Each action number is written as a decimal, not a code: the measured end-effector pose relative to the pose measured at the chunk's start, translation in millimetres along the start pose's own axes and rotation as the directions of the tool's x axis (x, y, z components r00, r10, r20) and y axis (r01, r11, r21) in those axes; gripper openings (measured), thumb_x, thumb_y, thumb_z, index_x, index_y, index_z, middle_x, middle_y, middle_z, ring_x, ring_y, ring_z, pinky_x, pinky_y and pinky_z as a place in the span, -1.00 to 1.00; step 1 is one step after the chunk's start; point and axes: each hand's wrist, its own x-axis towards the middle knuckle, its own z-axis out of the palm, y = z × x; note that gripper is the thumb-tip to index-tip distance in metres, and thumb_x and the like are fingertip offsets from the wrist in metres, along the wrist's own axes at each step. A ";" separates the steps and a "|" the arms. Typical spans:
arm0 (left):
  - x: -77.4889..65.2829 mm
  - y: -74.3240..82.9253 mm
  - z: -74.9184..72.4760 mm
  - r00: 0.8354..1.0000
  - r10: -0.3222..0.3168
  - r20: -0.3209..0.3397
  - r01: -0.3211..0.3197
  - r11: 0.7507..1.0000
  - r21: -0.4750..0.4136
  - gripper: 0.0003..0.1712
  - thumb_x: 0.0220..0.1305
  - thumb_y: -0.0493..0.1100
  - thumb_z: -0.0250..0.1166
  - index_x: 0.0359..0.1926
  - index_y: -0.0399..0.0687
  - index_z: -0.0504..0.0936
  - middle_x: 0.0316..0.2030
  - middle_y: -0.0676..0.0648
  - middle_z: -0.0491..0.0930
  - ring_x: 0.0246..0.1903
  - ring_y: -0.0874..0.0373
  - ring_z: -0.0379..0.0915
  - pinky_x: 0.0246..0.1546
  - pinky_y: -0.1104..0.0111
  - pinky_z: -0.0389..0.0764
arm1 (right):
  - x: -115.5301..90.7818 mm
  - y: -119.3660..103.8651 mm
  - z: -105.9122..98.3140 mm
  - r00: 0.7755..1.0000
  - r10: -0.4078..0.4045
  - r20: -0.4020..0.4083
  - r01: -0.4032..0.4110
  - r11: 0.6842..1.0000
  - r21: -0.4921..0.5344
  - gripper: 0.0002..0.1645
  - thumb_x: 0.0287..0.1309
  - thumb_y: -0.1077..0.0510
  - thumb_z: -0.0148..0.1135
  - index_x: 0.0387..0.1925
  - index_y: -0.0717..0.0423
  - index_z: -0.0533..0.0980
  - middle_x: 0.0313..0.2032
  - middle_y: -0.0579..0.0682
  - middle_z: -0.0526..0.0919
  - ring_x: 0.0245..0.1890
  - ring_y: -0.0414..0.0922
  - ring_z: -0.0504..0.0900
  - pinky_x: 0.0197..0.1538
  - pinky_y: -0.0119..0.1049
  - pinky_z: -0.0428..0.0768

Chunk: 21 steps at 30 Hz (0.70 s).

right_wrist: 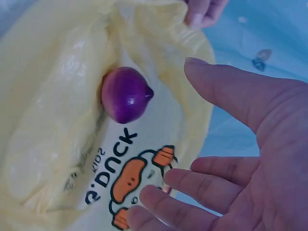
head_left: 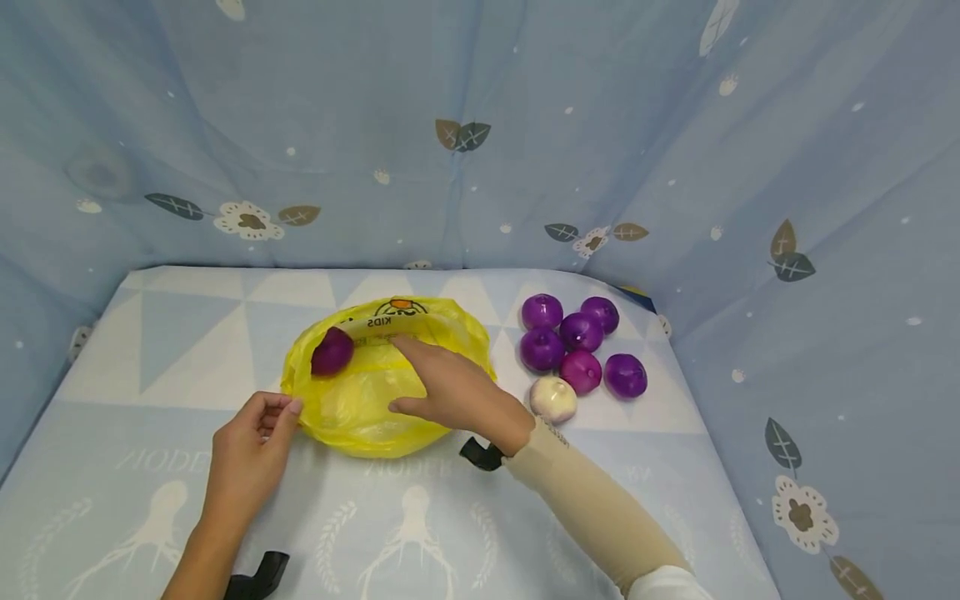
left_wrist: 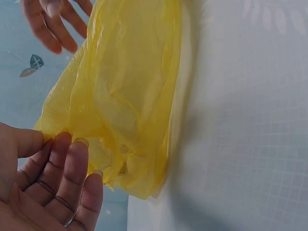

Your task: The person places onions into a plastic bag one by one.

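A yellow plastic bag with a printed duck design lies with its mouth spread wide. My left hand pinches the bag's left rim between thumb and fingers, as the left wrist view shows closely. Inside the mouth, toward the left, is a purple onion; in the right wrist view the same onion shows its pointed tip. My right hand hangs over the right part of the opening, thumb and fingers spread, holding nothing.
Right of the bag, several purple onions sit grouped on the patterned tablecloth. A white onion is at the near side of that group, partly beside my right wrist. A blue leaf-print curtain borders the table's back and sides.
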 end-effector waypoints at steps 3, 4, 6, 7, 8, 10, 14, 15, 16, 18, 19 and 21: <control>0.3 -1.1 -0.5 1.000 0.002 0.003 -0.002 1.000 0.002 -0.79 0.53 -0.13 0.30 -0.05 -0.21 0.63 -0.29 -0.11 0.69 -0.34 0.20 0.48 -0.33 0.66 0.42 | -21.6 4.3 -3.1 0.999 0.020 -0.028 -0.020 1.000 -0.001 0.09 0.29 -0.24 0.44 0.63 0.03 0.14 0.55 -0.03 0.28 0.51 -0.07 0.31 0.46 -0.12 0.35; 0.4 -1.2 -0.5 1.000 0.002 0.004 -0.002 1.000 0.001 -0.79 0.53 -0.13 0.30 -0.05 -0.21 0.63 -0.29 -0.11 0.69 -0.34 0.20 0.48 -0.33 0.66 0.42 | -28.2 6.6 -4.1 0.999 0.026 -0.043 -0.026 1.000 -0.001 0.09 0.28 -0.24 0.44 0.63 0.02 0.14 0.56 -0.02 0.27 0.52 -0.06 0.29 0.47 -0.11 0.33; 0.7 -1.2 -0.5 1.000 0.003 0.003 -0.003 1.000 0.003 -0.79 0.53 -0.12 0.30 -0.05 -0.21 0.63 -0.28 -0.11 0.69 -0.34 0.20 0.48 -0.33 0.67 0.42 | -41.3 12.1 -6.1 0.996 0.036 -0.079 -0.036 0.999 0.002 0.09 0.27 -0.25 0.45 0.63 0.00 0.14 0.56 -0.03 0.25 0.53 -0.05 0.28 0.47 -0.08 0.31; 0.8 -1.2 -0.5 1.000 0.003 0.003 -0.003 1.000 0.002 -0.79 0.53 -0.12 0.30 -0.05 -0.21 0.63 -0.28 -0.11 0.69 -0.34 0.20 0.48 -0.33 0.67 0.42 | -47.5 15.5 -6.8 0.994 0.041 -0.100 -0.041 0.999 0.001 0.09 0.26 -0.26 0.45 0.63 -0.01 0.16 0.56 -0.02 0.26 0.52 -0.04 0.28 0.48 -0.07 0.31; 1.0 -1.2 -0.6 1.000 0.003 0.003 -0.003 1.000 0.001 -0.79 0.53 -0.12 0.30 -0.05 -0.21 0.63 -0.28 -0.11 0.69 -0.34 0.20 0.48 -0.33 0.66 0.42 | -53.6 19.2 -7.3 0.992 0.043 -0.122 -0.044 0.999 0.000 0.09 0.25 -0.26 0.46 0.62 -0.01 0.17 0.56 -0.02 0.27 0.52 -0.03 0.29 0.47 -0.06 0.32; 1.5 -1.5 -1.1 1.000 0.004 0.003 -0.004 1.000 0.000 -0.79 0.54 -0.11 0.29 -0.04 -0.20 0.63 -0.27 -0.11 0.69 -0.33 0.22 0.49 -0.33 0.66 0.42 | -64.7 27.6 -7.6 0.985 0.045 -0.167 -0.048 0.999 -0.010 0.10 0.23 -0.26 0.48 0.62 -0.01 0.18 0.55 -0.02 0.30 0.51 -0.02 0.30 0.47 -0.05 0.32; 1.9 -3.6 -3.1 1.000 0.006 0.002 -0.006 1.000 -0.008 -0.79 0.54 -0.10 0.30 -0.05 -0.19 0.63 -0.28 -0.10 0.71 -0.33 0.31 0.48 -0.31 0.67 0.42 | -86.1 44.0 -6.4 0.965 0.061 -0.255 -0.069 0.997 -0.021 0.13 0.16 -0.27 0.53 0.60 0.00 0.21 0.52 -0.04 0.34 0.50 -0.01 0.31 0.42 0.01 0.39; 1.9 -4.2 -3.8 1.000 0.007 0.002 -0.007 1.000 -0.010 -0.79 0.54 -0.10 0.30 -0.05 -0.18 0.63 -0.28 -0.09 0.71 -0.34 0.33 0.48 -0.31 0.67 0.42 | -91.0 48.3 -5.5 0.959 0.066 -0.277 -0.075 0.997 -0.023 0.14 0.15 -0.27 0.54 0.59 0.01 0.23 0.51 -0.04 0.36 0.50 0.00 0.32 0.41 0.02 0.40; 1.9 -4.7 -4.5 1.000 0.010 0.002 -0.010 1.000 -0.012 -0.79 0.54 -0.10 0.29 -0.05 -0.18 0.63 -0.29 -0.09 0.71 -0.34 0.34 0.48 -0.31 0.68 0.43 | -95.8 52.7 -4.4 0.953 0.075 -0.295 -0.086 0.996 -0.024 0.14 0.14 -0.28 0.55 0.59 0.01 0.24 0.50 -0.03 0.37 0.49 0.00 0.32 0.40 0.03 0.41; 1.7 -5.3 -5.6 1.000 0.013 0.004 -0.013 1.000 -0.017 -0.79 0.54 -0.10 0.29 -0.06 -0.18 0.64 -0.30 -0.08 0.70 -0.35 0.36 0.48 -0.32 0.67 0.43 | -104.7 62.1 -1.5 0.939 0.096 -0.331 -0.111 0.994 -0.025 0.13 0.11 -0.29 0.56 0.56 0.04 0.28 0.48 -0.01 0.40 0.47 0.03 0.34 0.39 0.06 0.42; 1.7 -5.3 -6.1 1.000 0.015 0.005 -0.015 1.000 -0.017 -0.79 0.54 -0.10 0.29 -0.06 -0.18 0.63 -0.30 -0.08 0.70 -0.35 0.36 0.47 -0.32 0.67 0.43 | -108.8 67.0 0.1 0.932 0.111 -0.344 -0.127 0.992 -0.024 0.13 0.10 -0.30 0.56 0.56 0.05 0.28 0.47 0.00 0.41 0.47 0.04 0.34 0.41 0.07 0.41; 1.6 -5.0 -6.4 1.000 0.021 0.009 -0.021 1.000 -0.017 -0.79 0.54 -0.09 0.29 -0.07 -0.17 0.63 -0.31 -0.08 0.69 -0.35 0.36 0.47 -0.33 0.66 0.43 | -116.7 77.1 3.3 0.918 0.147 -0.369 -0.165 0.986 -0.018 0.12 0.10 -0.30 0.56 0.54 0.06 0.30 0.47 0.04 0.40 0.47 0.08 0.33 0.42 0.10 0.38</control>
